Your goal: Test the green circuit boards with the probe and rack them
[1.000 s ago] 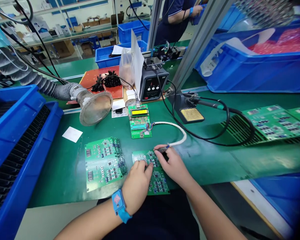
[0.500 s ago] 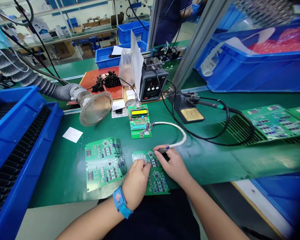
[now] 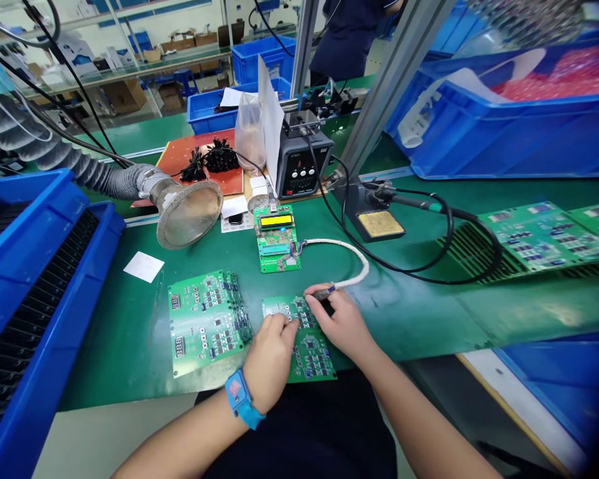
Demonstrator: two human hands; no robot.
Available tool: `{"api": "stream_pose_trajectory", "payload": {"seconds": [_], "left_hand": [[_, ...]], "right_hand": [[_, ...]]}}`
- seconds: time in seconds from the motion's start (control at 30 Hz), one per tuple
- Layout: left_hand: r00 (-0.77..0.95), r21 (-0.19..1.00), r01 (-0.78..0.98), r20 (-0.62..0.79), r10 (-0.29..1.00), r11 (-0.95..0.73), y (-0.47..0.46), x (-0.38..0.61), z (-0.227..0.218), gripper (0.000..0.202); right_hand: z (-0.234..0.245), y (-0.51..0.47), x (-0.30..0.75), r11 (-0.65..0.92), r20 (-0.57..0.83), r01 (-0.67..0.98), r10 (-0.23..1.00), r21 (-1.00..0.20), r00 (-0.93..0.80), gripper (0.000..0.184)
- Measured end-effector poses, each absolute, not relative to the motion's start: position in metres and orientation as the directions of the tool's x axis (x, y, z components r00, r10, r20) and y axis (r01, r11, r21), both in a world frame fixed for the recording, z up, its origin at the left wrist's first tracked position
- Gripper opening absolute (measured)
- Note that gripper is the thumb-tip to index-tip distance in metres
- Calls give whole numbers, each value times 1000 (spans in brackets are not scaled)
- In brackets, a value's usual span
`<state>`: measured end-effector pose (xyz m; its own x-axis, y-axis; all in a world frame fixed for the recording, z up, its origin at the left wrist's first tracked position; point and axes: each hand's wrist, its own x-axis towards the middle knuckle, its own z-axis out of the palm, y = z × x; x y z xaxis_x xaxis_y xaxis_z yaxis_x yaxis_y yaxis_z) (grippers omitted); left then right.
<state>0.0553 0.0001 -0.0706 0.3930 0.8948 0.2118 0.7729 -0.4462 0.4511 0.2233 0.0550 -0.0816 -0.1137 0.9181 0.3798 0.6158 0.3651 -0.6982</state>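
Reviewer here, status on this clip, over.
Left hand resting on green circuit board. Right hand pinching dark probe on white cable, at same board. Second board alongside, apart.

The right hand (image 3: 342, 322) hides where the white cable (image 3: 352, 249) ends over the circuit board (image 3: 312, 356).

My wrist strap (image 3: 244, 406) is bright blue with a red tag (image 3: 234, 386); the circuit board (image 3: 312, 356) is green, speckled with dark chips
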Motion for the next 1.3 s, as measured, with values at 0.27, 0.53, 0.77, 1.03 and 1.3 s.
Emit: {"api": "stream_pose_trajectory", "payload": {"seconds": [0.27, 0.53, 0.77, 1.03, 1.3], "left_hand": [[384, 601, 672, 217, 898, -433, -30, 42, -61, 18], [540, 615, 599, 162, 826, -513, -30, 34, -58, 24], [504, 630, 580, 220, 835, -516, -30, 37, -65, 17], [511, 596, 571, 279, 813, -564, -31, 35, -71, 20], [559, 464, 698, 122, 820, -545, -26, 45, -66, 105]], "right_hand": [[-80, 54, 222, 351, 366, 621, 924, -701, -109, 12], [-79, 54, 222, 366, 380, 626, 917, -689, -119, 12], [-79, 55, 221, 384, 406, 635, 906, -670, -120, 11], [-78, 54, 222, 360, 378, 635, 919, -683, -115, 12], [-78, 54, 221, 357, 374, 635, 921, -686, -113, 13]]}}
